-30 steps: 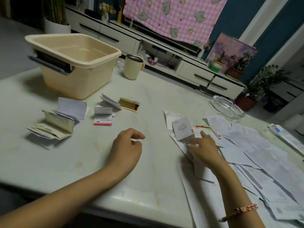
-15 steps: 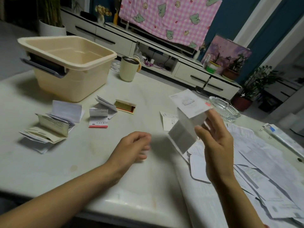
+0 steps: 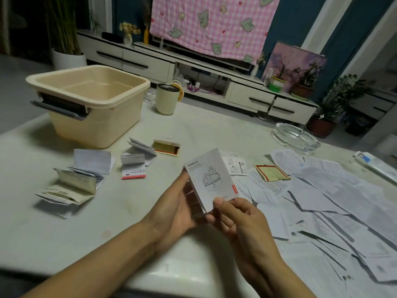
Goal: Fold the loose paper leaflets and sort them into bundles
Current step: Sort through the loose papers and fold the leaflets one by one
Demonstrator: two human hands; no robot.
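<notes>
tabletop (image 3: 214,130): pale, carries everything; your hands are over its near edge, about mid-width.
loose sheets (image 3: 343,201): unfolded, overlapping, spread across the right side out to the right edge.
tub (image 3: 90,104): beige, at the far-left corner, nothing visible inside.
left bundle (image 3: 73,186): folded leaflets stacked loosely near the left edge, well apart from your hands.
middle bundle (image 3: 135,166): smaller folded pieces in front of the tub, between the left bundle and your hands.
held leaflet (image 3: 211,179): already folded, earbud drawing facing you, lifted off the tabletop; long axis near upright, top leaning a little left.
left hand (image 3: 174,209): your fingers curl behind the leaflet's left edge, gripping it.
right hand (image 3: 240,218): your thumb (image 3: 219,202) pinches the lower right corner from the front, fingers behind.
key relation: both bundles lie left of the leaflet, so your left hand is the nearer one; the middle bundle is the closer drop.
step, my read: fold looks finished; sorting comes next.
risk: a springy fold may open once you let go.
</notes>
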